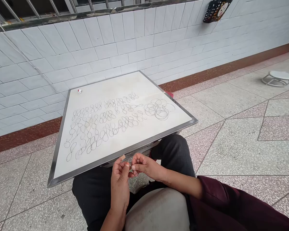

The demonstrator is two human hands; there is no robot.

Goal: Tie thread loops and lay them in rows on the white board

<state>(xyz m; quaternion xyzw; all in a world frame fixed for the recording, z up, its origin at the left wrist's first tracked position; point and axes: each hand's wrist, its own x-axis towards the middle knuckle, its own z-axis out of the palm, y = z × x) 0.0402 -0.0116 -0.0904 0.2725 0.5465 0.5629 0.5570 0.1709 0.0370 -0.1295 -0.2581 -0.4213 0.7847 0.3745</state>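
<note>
Left hand [120,183] and right hand [146,166] both pinch a thin looped strand [134,184] over the lap, probably close together so it won't slip. Fingers kinda block the view. Table [124,152] edge's just ahead; figure-eight loops [126,121] look spread out to avoid snagging, small figurine [80,91] way back.

Noted white-tiled wall [125,41] beyond table [106,88], with brown baseboard [195,84] along its foot. Metal bars [33,8] across window, upper left; thin pale cable [35,67] running down tiles below. Recorded dark, patterned item [216,11] against wall, upper right. Found small white-and-red object [80,91] near table's far left corner. Logged round, white-topped stool [281,75] upright on speckled floor [245,128], far right. Glimpsed red object [170,94] behind table's right edge, mostly hidden; type unclear.
</note>
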